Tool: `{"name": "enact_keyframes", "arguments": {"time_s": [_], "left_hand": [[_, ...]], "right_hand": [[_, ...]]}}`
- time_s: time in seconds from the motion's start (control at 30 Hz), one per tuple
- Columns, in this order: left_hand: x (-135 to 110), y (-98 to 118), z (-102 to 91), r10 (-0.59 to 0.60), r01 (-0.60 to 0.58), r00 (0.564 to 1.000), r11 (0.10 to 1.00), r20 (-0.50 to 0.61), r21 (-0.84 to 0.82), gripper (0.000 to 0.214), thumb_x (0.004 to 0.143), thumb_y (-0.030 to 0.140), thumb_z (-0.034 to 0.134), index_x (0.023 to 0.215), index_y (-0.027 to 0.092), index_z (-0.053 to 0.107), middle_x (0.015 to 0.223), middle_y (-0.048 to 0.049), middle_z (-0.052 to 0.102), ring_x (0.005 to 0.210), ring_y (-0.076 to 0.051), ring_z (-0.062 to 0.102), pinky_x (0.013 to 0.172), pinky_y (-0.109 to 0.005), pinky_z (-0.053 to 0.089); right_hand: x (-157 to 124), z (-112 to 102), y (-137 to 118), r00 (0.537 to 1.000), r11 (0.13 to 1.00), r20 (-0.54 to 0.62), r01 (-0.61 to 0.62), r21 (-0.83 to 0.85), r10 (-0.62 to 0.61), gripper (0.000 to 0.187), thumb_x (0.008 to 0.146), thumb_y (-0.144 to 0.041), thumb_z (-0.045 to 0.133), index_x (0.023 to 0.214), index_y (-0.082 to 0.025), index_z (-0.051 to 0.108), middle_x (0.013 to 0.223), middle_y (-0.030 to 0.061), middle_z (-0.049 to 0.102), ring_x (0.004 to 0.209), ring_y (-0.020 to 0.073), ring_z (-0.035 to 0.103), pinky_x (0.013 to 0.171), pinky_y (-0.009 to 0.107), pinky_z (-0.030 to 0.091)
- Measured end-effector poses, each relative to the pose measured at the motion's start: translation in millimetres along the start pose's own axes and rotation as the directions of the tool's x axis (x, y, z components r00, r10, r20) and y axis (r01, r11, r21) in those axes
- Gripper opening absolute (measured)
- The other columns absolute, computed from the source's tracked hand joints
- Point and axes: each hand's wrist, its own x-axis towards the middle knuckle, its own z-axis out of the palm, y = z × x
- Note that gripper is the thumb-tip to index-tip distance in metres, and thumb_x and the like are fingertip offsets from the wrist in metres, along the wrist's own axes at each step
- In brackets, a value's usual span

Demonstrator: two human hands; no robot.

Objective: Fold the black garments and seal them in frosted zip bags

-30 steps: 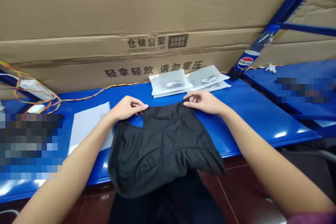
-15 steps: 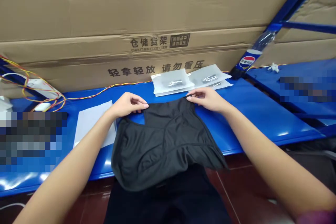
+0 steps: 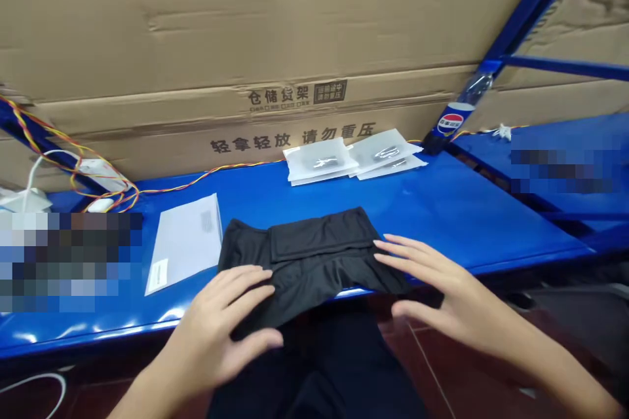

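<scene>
A black stretchy garment [image 3: 314,268] lies at the front edge of the blue table [image 3: 442,209], its upper edge folded over into a flat band. Its lower part hangs a little past the edge. My left hand [image 3: 221,321] rests over its lower left part, fingers stretched out and thumb apart. At its right side is my right hand [image 3: 437,288], also open, the fingertips by the fabric and the thumb spread away. Neither hand grips the cloth. The exact kind of garment cannot be made out.
A white paper sheet or envelope [image 3: 189,242] lies left of the garment. Several frosted plastic packets [image 3: 322,162] sit at the back, near a Pepsi bottle [image 3: 455,118] by the blue rack post. Yellow and red wires [image 3: 211,173] run along the cardboard [image 3: 295,33] to a white power strip [image 3: 105,173].
Both hands have let go of the garment's upper edge and come down toward me, opening. That edge is now folded over, and the cloth lies flatter on the table.
</scene>
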Motion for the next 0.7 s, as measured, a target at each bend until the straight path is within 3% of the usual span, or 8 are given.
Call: {"name": "enact_keyframes", "arguments": {"time_s": [0.1,0.2,0.3,0.37,0.43,0.5,0.57,0.7], "left_hand": [[-24.7,8.7,-1.0,0.102,-0.096,0.99,0.993,-0.098,0.063,0.034,0.097,0.023,0.074,0.131,0.026,0.073,0.119,-0.008,0.083,0.113,-0.028,0.078,0.097,-0.039,0.066],[-23.8,4.8,-7.8,0.013,-0.019,0.988,0.999,-0.155,-0.038,0.033,0.096,0.008,0.063,0.118,0.028,0.077,0.108,-0.0025,0.085,0.103,-0.022,0.08,0.091,-0.032,0.065],[2.5,-14.5,-14.3,-0.323,0.293,0.936,0.935,-0.139,-0.199,0.013,0.096,0.031,0.069,0.095,0.026,0.081,0.095,-0.002,0.085,0.088,-0.024,0.08,0.083,-0.034,0.066],[26.5,-33.7,-14.8,-0.547,0.511,0.833,0.82,-0.087,-0.257,0.03,0.093,0.05,0.069,0.093,0.023,0.082,0.089,-0.0039,0.084,0.08,-0.026,0.079,0.077,-0.036,0.066],[47.1,-52.6,-11.8,-0.627,0.6,0.779,0.758,-0.03,-0.255,0.042,0.09,0.059,0.068,0.1,0.02,0.082,0.084,-0.0052,0.082,0.077,-0.027,0.077,0.073,-0.037,0.064],[58.4,-65.7,-7.0,-0.581,0.577,0.814,0.801,0.028,-0.158,0.042,0.088,0.057,0.069,0.104,0.02,0.081,0.08,-0.0048,0.078,0.076,-0.026,0.074,0.074,-0.039,0.062],[59.0,-70.0,-2.3,-0.47,0.471,0.882,0.88,0.022,-0.067,0.034,0.092,0.049,0.066,0.107,0.021,0.08,0.09,-0.0065,0.079,0.087,-0.028,0.074,0.083,-0.044,0.062],[43.6,-60.8,3.8,-0.26,0.262,0.957,0.965,-0.131,-0.003,0.027,0.102,0.031,0.055,0.114,0.022,0.078,0.118,-0.0096,0.078,0.114,-0.03,0.071,0.103,-0.051,0.058]], "right_hand": [[-24.7,5.4,-4.4,0.997,0.999,-0.074,0.032,0.017,-0.031,0.035,0.101,-0.034,0.067,0.134,-0.039,0.075,0.139,0.003,0.075,0.136,0.0327,0.066,0.108,0.057,0.06],[-19.4,0.3,-6.5,0.977,0.989,-0.194,-0.06,0.137,0.087,0.026,0.102,-0.028,0.06,0.111,-0.035,0.083,0.12,0.0037,0.082,0.119,0.0295,0.075,0.099,0.048,0.065],[14.1,-6.4,-4.4,0.926,0.932,-0.233,-0.226,0.285,0.296,0.02,0.097,-0.042,0.069,0.107,-0.029,0.081,0.11,0.0065,0.081,0.104,0.0278,0.077,0.092,0.041,0.064],[41.8,-6.5,0.6,0.894,0.881,-0.208,-0.306,0.361,0.396,0.035,0.094,-0.051,0.07,0.115,-0.024,0.079,0.096,0.0057,0.079,0.088,0.0243,0.075,0.083,0.038,0.063],[64.7,-1.9,7.2,0.883,0.854,-0.138,-0.378,0.358,0.448,0.047,0.092,-0.057,0.067,0.12,-0.02,0.076,0.079,0.0026,0.071,0.07,0.0208,0.068,0.073,0.036,0.06],[78.5,5.8,12.3,0.882,0.859,-0.072,-0.431,0.277,0.466,0.052,0.09,-0.059,0.066,0.12,-0.018,0.075,0.077,0.0025,0.067,0.067,0.0209,0.064,0.071,0.038,0.058],[83.5,14.2,14.4,0.883,0.876,-0.067,-0.448,0.178,0.465,0.051,0.089,-0.061,0.066,0.117,-0.02,0.076,0.09,0.0074,0.071,0.078,0.0245,0.067,0.079,0.042,0.058],[82.9,22.7,12.7,0.9,0.911,-0.142,-0.405,0.078,0.412,0.044,0.086,-0.061,0.068,0.104,-0.022,0.075,0.108,0.0138,0.072,0.1,0.0316,0.068,0.095,0.049,0.055]]}}
